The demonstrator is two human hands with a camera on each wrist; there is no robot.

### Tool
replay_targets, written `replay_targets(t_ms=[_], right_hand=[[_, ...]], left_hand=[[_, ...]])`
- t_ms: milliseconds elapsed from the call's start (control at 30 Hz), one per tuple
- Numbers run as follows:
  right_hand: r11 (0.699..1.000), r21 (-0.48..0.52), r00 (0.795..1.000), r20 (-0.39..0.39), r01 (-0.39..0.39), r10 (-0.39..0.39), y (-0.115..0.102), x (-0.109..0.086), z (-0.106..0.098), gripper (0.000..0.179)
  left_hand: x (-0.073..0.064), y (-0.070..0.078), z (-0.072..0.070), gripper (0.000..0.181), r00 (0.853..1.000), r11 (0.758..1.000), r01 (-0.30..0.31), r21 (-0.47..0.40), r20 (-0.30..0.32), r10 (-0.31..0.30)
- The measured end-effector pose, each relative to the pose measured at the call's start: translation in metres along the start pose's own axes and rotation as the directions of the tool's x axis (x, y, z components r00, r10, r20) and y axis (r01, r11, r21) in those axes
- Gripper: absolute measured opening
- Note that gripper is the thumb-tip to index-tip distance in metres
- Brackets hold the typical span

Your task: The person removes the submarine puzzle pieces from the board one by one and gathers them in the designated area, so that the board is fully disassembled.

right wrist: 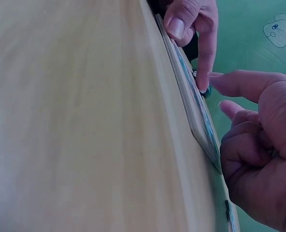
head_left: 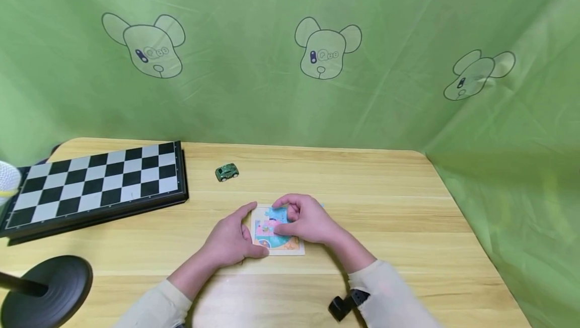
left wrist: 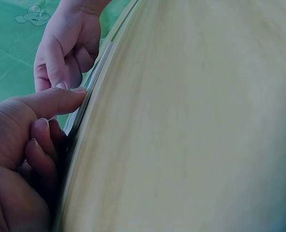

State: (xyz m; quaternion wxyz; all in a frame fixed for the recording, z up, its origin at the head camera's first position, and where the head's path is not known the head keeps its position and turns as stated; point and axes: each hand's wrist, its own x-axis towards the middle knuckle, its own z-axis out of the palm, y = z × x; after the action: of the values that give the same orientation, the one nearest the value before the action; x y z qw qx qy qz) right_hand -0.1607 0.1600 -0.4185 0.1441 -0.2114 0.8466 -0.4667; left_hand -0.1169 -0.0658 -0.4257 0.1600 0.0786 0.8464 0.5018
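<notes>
A small jigsaw puzzle in a pale frame, with a pink and blue cartoon picture, lies flat on the table. My left hand grips its left side, thumb on the near edge and index finger by the far corner. Over the upper right part of the picture is my right hand, its thumb and index finger apart and the other fingers curled in. Nothing shows between those two fingertips in the right wrist view; whether they touch the puzzle is unclear. A bit of blue peeks out behind the right hand, mostly hidden.
A green toy car stands beyond the puzzle. At the left lies a black-and-white chessboard, with a round black stand base nearer me. A green curtain hangs behind the wooden table.
</notes>
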Motion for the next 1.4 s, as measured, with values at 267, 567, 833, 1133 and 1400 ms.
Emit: replay_targets(t_ms=[267, 567, 833, 1133, 1400], right_hand=[[0.999, -0.042, 0.998, 0.046, -0.033, 0.035, -0.006, 0.006, 0.005, 0.043], [0.994, -0.043, 0.993, 0.060, -0.096, 0.099, -0.010, 0.010, 0.006, 0.038], [0.993, 0.031, 0.988, 0.103, -0.116, 0.112, -0.011, 0.013, 0.004, 0.038], [0.994, 0.029, 0.992, 0.079, -0.103, 0.100, -0.010, 0.010, 0.007, 0.040], [0.997, 0.029, 0.997, 0.007, -0.073, 0.073, -0.008, 0.007, 0.010, 0.041]], left_hand=[[0.001, -0.001, 0.001, 0.109, 1.000, 1.000, -0.011, 0.002, -0.009, 0.011], [0.003, -0.001, 0.001, 0.110, 1.000, 1.000, -0.007, 0.019, -0.002, 0.007], [0.003, 0.000, 0.001, 0.111, 1.000, 1.000, -0.008, 0.017, 0.002, 0.008], [0.002, 0.000, 0.001, 0.111, 1.000, 1.000, -0.001, -0.004, 0.010, 0.001], [0.001, -0.003, 0.001, 0.111, 1.000, 1.000, 0.000, -0.002, 0.010, 0.000]])
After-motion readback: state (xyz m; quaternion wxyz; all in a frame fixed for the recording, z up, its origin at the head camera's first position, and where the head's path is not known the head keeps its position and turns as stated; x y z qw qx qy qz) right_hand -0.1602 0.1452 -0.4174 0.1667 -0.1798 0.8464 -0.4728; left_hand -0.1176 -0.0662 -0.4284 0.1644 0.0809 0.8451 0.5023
